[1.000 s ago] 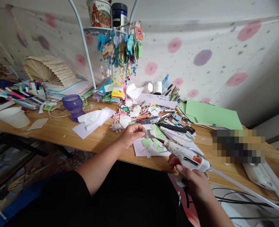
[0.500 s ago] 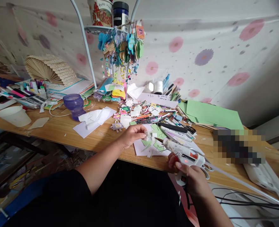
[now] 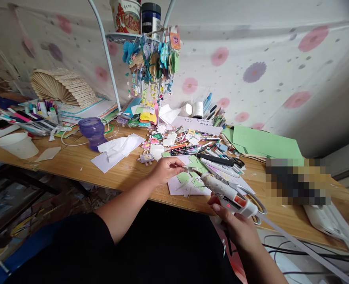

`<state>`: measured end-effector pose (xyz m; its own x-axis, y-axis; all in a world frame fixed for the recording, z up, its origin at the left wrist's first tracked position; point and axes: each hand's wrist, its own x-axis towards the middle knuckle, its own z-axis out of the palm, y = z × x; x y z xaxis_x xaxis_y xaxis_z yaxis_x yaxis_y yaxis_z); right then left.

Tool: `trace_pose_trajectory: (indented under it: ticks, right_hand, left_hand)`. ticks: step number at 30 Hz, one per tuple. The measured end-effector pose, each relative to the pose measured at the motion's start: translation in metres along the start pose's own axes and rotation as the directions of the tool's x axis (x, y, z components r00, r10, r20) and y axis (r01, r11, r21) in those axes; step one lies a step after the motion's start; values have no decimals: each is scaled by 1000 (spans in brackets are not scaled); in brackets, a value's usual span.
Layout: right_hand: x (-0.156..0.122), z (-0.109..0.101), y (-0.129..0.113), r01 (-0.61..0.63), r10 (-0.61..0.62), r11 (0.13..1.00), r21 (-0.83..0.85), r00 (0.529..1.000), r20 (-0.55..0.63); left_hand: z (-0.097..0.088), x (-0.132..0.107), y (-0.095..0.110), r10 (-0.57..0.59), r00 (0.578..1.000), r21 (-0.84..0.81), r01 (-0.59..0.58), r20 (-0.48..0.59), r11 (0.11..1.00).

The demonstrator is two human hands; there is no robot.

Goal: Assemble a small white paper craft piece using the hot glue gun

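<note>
My right hand (image 3: 232, 219) is wrapped around a white hot glue gun (image 3: 222, 191), its small red light lit and a long glue stick (image 3: 299, 242) trailing from the back. The gun's nozzle points left, right by a small white paper piece (image 3: 190, 169) pinched in my left hand (image 3: 170, 170). Whether nozzle and paper touch I cannot tell. Under both lies a white sheet (image 3: 177, 188) bearing green paper scraps (image 3: 184, 177). A black-handled tool (image 3: 216, 159) lies just behind the gun.
Pens and small paper cutouts (image 3: 170, 138) crowd the table behind my hands. Green card sheets (image 3: 266, 142) lie at right. A purple cup (image 3: 92, 132), crumpled tissue (image 3: 118, 148) and white cup (image 3: 17, 145) stand left. Colourful charms (image 3: 151, 59) hang from a rack overhead.
The glue gun has tilted and shifted slightly left and down at the nozzle, with my right hand turning along. The paper piece in my left hand has turned, now seen more edge-on.
</note>
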<state>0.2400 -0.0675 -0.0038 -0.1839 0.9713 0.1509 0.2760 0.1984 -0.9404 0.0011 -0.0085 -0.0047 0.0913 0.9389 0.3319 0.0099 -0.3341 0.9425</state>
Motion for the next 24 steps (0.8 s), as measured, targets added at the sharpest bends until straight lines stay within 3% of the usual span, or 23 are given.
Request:
trace_pose_trajectory:
  ticks: [11, 19, 24]
  right_hand:
    - [1, 14, -1, 30, -31, 997, -72, 999, -19]
    - [3, 16, -3, 79, -83, 986, -144, 996, -16]
    - [4, 16, -4, 98, -104, 980, -173, 994, -23]
  left_hand:
    - [-1, 0, 4, 240, 971, 140, -237, -5, 961]
    - [0, -1, 4, 252, 968, 191, -251, 21, 949]
    - [1, -3, 5, 180, 984, 238, -174, -4, 956]
